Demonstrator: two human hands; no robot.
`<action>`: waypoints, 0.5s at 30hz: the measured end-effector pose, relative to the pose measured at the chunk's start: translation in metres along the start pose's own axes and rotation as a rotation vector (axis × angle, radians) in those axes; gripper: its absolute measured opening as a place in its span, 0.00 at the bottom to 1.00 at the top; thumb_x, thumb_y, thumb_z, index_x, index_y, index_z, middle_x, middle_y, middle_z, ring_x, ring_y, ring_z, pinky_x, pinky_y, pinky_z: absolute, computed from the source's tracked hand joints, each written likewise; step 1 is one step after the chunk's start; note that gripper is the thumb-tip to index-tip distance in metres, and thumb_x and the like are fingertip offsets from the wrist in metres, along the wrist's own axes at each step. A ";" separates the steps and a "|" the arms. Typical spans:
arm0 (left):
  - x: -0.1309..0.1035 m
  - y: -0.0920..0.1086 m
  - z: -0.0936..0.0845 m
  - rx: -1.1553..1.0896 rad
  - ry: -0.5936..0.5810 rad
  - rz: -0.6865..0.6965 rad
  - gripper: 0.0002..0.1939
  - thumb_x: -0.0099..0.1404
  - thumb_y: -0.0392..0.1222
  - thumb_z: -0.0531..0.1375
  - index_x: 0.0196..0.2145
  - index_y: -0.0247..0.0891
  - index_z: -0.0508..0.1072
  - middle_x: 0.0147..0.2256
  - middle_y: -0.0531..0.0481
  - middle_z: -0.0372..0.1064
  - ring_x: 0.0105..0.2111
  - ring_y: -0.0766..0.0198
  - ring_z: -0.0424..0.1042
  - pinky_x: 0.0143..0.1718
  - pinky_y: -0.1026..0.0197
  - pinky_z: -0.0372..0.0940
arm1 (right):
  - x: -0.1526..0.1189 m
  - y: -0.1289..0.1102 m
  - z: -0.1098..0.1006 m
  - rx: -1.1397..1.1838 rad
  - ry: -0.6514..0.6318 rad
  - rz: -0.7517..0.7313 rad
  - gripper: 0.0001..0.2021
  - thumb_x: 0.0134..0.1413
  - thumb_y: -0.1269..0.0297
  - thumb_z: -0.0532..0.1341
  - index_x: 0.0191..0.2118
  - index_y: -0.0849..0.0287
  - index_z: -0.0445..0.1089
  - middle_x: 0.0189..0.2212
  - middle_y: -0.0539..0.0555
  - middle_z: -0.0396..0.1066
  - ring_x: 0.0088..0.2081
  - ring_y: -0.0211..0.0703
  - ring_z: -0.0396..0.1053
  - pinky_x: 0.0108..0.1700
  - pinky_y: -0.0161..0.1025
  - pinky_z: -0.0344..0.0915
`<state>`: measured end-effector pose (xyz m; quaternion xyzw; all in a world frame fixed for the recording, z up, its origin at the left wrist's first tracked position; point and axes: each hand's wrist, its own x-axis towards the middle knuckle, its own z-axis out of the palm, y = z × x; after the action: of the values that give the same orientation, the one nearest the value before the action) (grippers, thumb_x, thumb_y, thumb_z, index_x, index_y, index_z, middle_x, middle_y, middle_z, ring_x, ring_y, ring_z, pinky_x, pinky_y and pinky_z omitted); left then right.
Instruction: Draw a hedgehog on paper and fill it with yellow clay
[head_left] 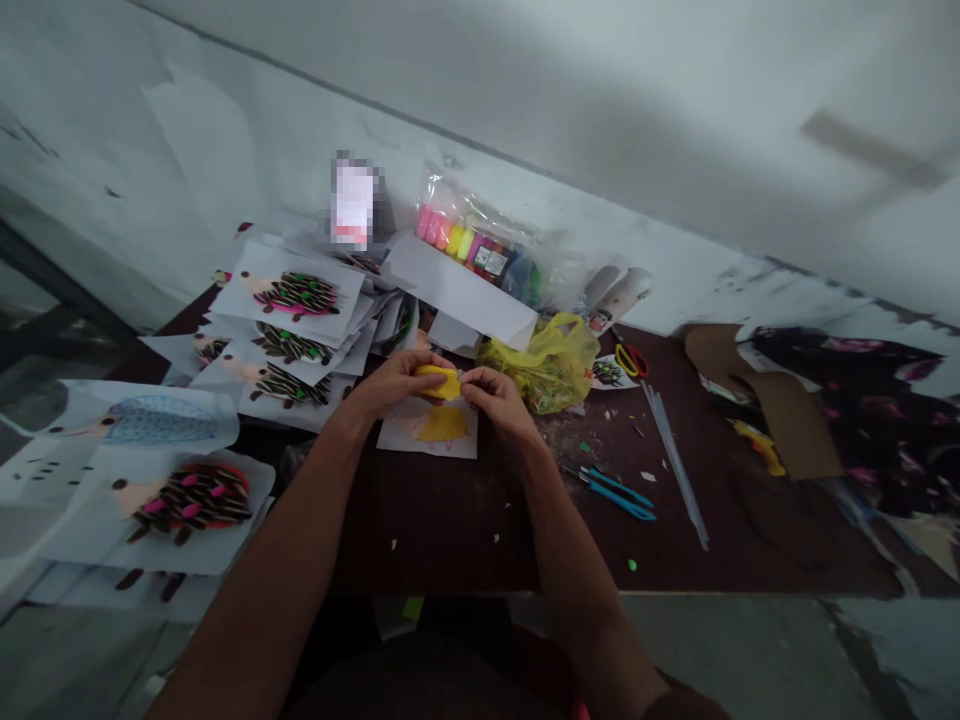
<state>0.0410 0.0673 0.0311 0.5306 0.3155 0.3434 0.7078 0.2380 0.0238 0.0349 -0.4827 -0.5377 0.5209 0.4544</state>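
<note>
A yellow piece (pixel 437 382), soft-looking, is held in my left hand (pixel 401 384), with the thumb across its front. My right hand (pixel 496 397) is closed in a pinch at the right end of the piece; what lies between its fingertips is too small to name. Just below both hands, a white sheet (pixel 462 446) with a yellow rounded shape (pixel 442 424) on it lies on the dark table. A yellow plastic bag (pixel 551 365) sits right beside my right hand.
Stacked hedgehog pictures (pixel 296 295) cover the left side. Blue scissors (pixel 619 493), clear sticks (pixel 675 465) and red-yellow scissors (pixel 630 360) lie right. Behind stand a pouch of coloured tubes (pixel 465 240) and a white box (pixel 457 290). Cardboard (pixel 795 425) and dark floral cloth (pixel 877 420) are far right.
</note>
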 end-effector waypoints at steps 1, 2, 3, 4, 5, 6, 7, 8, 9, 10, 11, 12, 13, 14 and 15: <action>0.000 0.000 0.000 0.008 0.002 -0.003 0.18 0.54 0.47 0.71 0.39 0.34 0.77 0.36 0.48 0.75 0.34 0.64 0.75 0.33 0.63 0.75 | 0.000 0.000 0.000 0.002 -0.010 0.002 0.11 0.43 0.56 0.69 0.31 0.55 0.73 0.26 0.47 0.70 0.25 0.34 0.60 0.30 0.34 0.59; 0.000 0.001 0.000 0.018 -0.001 -0.006 0.18 0.55 0.48 0.70 0.39 0.35 0.77 0.37 0.48 0.75 0.35 0.64 0.75 0.33 0.63 0.74 | 0.000 0.001 -0.001 0.001 -0.016 0.005 0.11 0.42 0.56 0.69 0.31 0.55 0.72 0.25 0.46 0.69 0.25 0.35 0.59 0.30 0.34 0.59; -0.001 0.001 0.000 0.028 -0.006 -0.008 0.18 0.56 0.49 0.69 0.40 0.35 0.77 0.37 0.48 0.75 0.35 0.63 0.75 0.33 0.63 0.74 | 0.001 0.001 -0.001 -0.003 -0.017 0.007 0.11 0.43 0.56 0.69 0.31 0.55 0.72 0.25 0.47 0.69 0.25 0.35 0.59 0.30 0.34 0.59; -0.001 0.001 0.000 0.036 -0.011 -0.007 0.19 0.56 0.50 0.69 0.41 0.35 0.77 0.37 0.48 0.75 0.35 0.63 0.75 0.32 0.63 0.74 | 0.001 0.002 -0.001 -0.012 -0.012 0.009 0.11 0.44 0.56 0.68 0.31 0.56 0.72 0.25 0.47 0.69 0.25 0.35 0.59 0.30 0.34 0.59; -0.001 0.001 0.000 0.042 -0.012 -0.005 0.20 0.56 0.50 0.69 0.43 0.36 0.76 0.37 0.48 0.75 0.35 0.63 0.75 0.32 0.64 0.74 | 0.002 0.002 -0.001 -0.023 0.003 0.003 0.11 0.45 0.56 0.68 0.31 0.56 0.72 0.25 0.47 0.68 0.25 0.35 0.60 0.30 0.35 0.59; -0.001 0.000 0.000 0.045 -0.007 -0.001 0.22 0.56 0.51 0.69 0.44 0.36 0.76 0.37 0.49 0.75 0.34 0.63 0.75 0.31 0.64 0.74 | 0.003 0.002 -0.001 -0.038 0.033 -0.014 0.10 0.45 0.56 0.67 0.31 0.56 0.72 0.25 0.47 0.68 0.25 0.35 0.60 0.30 0.35 0.59; -0.001 -0.001 0.000 0.044 0.007 0.006 0.23 0.55 0.51 0.69 0.45 0.36 0.75 0.36 0.49 0.74 0.33 0.64 0.75 0.30 0.64 0.73 | 0.003 0.003 0.000 -0.058 0.078 -0.044 0.10 0.44 0.57 0.68 0.30 0.56 0.71 0.25 0.47 0.68 0.26 0.36 0.60 0.31 0.35 0.59; 0.000 -0.001 0.000 0.040 0.032 0.017 0.24 0.54 0.51 0.70 0.45 0.36 0.75 0.35 0.50 0.74 0.32 0.64 0.75 0.28 0.65 0.73 | 0.003 0.003 0.001 -0.086 0.127 -0.084 0.10 0.43 0.58 0.69 0.29 0.56 0.70 0.25 0.47 0.67 0.26 0.36 0.60 0.31 0.35 0.59; 0.001 -0.002 0.000 0.035 0.060 0.031 0.24 0.53 0.51 0.70 0.44 0.35 0.74 0.35 0.50 0.74 0.31 0.64 0.75 0.27 0.65 0.72 | 0.003 0.004 0.003 -0.118 0.167 -0.127 0.11 0.42 0.59 0.69 0.28 0.56 0.68 0.25 0.46 0.66 0.27 0.36 0.60 0.31 0.35 0.59; 0.002 -0.003 0.000 0.032 0.088 0.045 0.23 0.52 0.50 0.71 0.42 0.35 0.74 0.35 0.50 0.74 0.31 0.64 0.74 0.26 0.66 0.72 | 0.003 0.004 0.004 -0.151 0.185 -0.163 0.11 0.42 0.60 0.69 0.27 0.56 0.67 0.24 0.46 0.64 0.27 0.36 0.59 0.31 0.35 0.58; 0.002 -0.004 0.001 0.030 0.112 0.059 0.23 0.52 0.50 0.71 0.41 0.35 0.74 0.35 0.50 0.73 0.30 0.65 0.74 0.25 0.66 0.72 | 0.002 0.005 0.005 -0.178 0.181 -0.187 0.10 0.43 0.61 0.69 0.26 0.56 0.67 0.24 0.46 0.64 0.27 0.36 0.59 0.31 0.35 0.58; 0.003 -0.004 0.001 0.031 0.128 0.072 0.22 0.52 0.50 0.71 0.39 0.35 0.74 0.35 0.50 0.73 0.30 0.65 0.74 0.25 0.67 0.71 | 0.002 0.005 0.006 -0.197 0.161 -0.199 0.09 0.45 0.61 0.68 0.27 0.56 0.68 0.25 0.47 0.65 0.27 0.36 0.60 0.31 0.35 0.59; 0.003 -0.004 0.001 0.031 0.140 0.084 0.21 0.52 0.50 0.71 0.38 0.35 0.74 0.34 0.50 0.73 0.30 0.66 0.73 0.25 0.67 0.71 | 0.002 0.006 0.007 -0.208 0.136 -0.204 0.08 0.46 0.61 0.68 0.28 0.56 0.70 0.26 0.47 0.66 0.28 0.36 0.61 0.32 0.35 0.59; 0.003 -0.004 0.001 0.030 0.149 0.093 0.20 0.52 0.50 0.70 0.37 0.35 0.74 0.34 0.50 0.72 0.30 0.66 0.73 0.25 0.67 0.71 | 0.001 0.006 0.008 -0.214 0.118 -0.207 0.07 0.47 0.61 0.68 0.30 0.56 0.72 0.28 0.48 0.68 0.28 0.37 0.62 0.32 0.36 0.61; 0.003 -0.004 0.001 0.028 0.158 0.101 0.19 0.53 0.50 0.70 0.37 0.35 0.73 0.34 0.51 0.72 0.29 0.67 0.73 0.25 0.67 0.71 | 0.001 0.007 0.008 -0.223 0.112 -0.212 0.07 0.47 0.61 0.68 0.32 0.56 0.75 0.30 0.49 0.69 0.29 0.37 0.62 0.33 0.36 0.62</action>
<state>0.0443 0.0688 0.0275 0.5268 0.3480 0.4148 0.6552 0.2304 0.0238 0.0276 -0.4991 -0.6139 0.3794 0.4797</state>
